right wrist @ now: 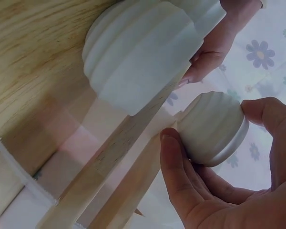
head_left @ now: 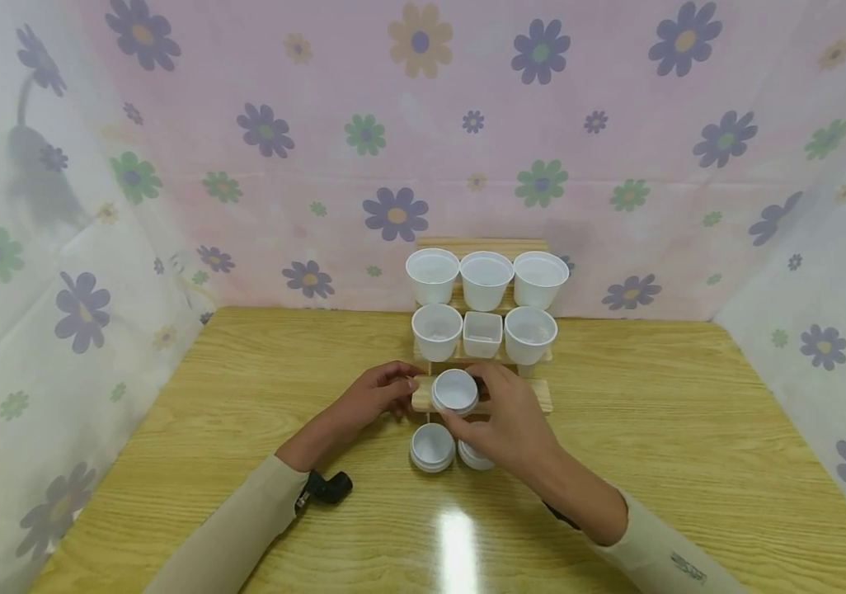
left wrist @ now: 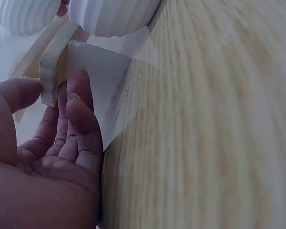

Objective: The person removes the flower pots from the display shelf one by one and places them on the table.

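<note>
My right hand (head_left: 518,425) grips a small white ribbed round pot (head_left: 456,388) between thumb and fingers, at the lowest wooden step of a tiered rack (head_left: 542,398). The right wrist view shows the held pot (right wrist: 209,126) pinched at its sides, next to the wooden slats. My left hand (head_left: 374,396) holds the left end of that same step. Its thumb presses the slat's end (left wrist: 50,78) from one side, and its fingers curl on the other. Two more ribbed pots stand on the table before the rack: one on the left (head_left: 432,448), one (head_left: 476,459) partly behind my right hand.
Behind, the upper steps carry several white tapered cups (head_left: 486,279) and a square cup (head_left: 482,334) in the middle row. A wood-grain table (head_left: 660,462) lies beneath. Flower-print cloth (head_left: 467,148) encloses the back and sides, close behind the rack.
</note>
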Available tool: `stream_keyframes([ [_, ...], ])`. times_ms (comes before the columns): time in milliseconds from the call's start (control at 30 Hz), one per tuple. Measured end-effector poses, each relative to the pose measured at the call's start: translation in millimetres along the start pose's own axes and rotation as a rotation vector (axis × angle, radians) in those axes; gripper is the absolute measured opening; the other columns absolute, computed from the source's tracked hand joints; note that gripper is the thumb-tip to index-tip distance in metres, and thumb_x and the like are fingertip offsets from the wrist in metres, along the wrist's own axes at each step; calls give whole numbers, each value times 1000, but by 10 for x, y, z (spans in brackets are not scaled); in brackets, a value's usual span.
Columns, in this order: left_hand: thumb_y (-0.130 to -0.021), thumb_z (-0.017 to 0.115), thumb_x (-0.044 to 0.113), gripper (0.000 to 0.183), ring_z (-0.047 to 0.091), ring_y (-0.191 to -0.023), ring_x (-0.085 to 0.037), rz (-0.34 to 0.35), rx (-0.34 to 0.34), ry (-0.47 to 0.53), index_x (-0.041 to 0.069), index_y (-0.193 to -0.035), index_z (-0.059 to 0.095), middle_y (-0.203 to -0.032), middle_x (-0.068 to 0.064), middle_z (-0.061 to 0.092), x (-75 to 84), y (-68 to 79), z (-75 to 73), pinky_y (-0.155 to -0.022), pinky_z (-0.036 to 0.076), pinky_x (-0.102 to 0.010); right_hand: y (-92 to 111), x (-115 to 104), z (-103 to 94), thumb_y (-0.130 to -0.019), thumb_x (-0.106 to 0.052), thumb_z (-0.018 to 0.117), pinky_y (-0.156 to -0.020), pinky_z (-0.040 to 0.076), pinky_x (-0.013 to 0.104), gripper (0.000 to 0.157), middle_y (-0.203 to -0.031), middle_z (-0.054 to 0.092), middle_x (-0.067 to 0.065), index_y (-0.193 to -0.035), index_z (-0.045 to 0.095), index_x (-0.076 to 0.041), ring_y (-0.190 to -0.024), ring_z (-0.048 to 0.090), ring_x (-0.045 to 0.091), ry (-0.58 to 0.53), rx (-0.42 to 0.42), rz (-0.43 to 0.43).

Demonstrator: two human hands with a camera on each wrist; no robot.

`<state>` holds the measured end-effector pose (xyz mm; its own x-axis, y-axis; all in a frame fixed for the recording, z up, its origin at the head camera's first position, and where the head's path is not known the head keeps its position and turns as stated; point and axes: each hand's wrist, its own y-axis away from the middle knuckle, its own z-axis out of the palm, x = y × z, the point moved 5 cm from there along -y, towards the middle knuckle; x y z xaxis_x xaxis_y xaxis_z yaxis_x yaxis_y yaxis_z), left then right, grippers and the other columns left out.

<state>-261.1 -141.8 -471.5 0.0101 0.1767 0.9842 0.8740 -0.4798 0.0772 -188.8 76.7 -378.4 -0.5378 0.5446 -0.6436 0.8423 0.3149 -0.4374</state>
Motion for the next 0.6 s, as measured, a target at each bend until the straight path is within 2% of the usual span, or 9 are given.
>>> stream_keyframes([
  [300, -112, 56, 27, 42, 67, -87, -26, -2, 5, -1, 1, -145, 57, -100, -11, 68, 9, 3, 6, -75, 57, -33, 90, 16, -87, -82, -19, 94, -80, 62, 27, 49, -109, 69, 3, -120, 66, -4, -96, 70, 15, 24, 15, -33],
  [600, -112, 56, 27, 43, 67, -87, -25, 0, -4, 5, 1, -146, 57, -100, -11, 68, 19, 2, 9, -75, 57, -33, 164, 1, -192, -80, -20, 95, -79, 63, 37, 52, -108, 69, 2, -120, 65, -5, -94, 69, 14, 56, 42, -35],
])
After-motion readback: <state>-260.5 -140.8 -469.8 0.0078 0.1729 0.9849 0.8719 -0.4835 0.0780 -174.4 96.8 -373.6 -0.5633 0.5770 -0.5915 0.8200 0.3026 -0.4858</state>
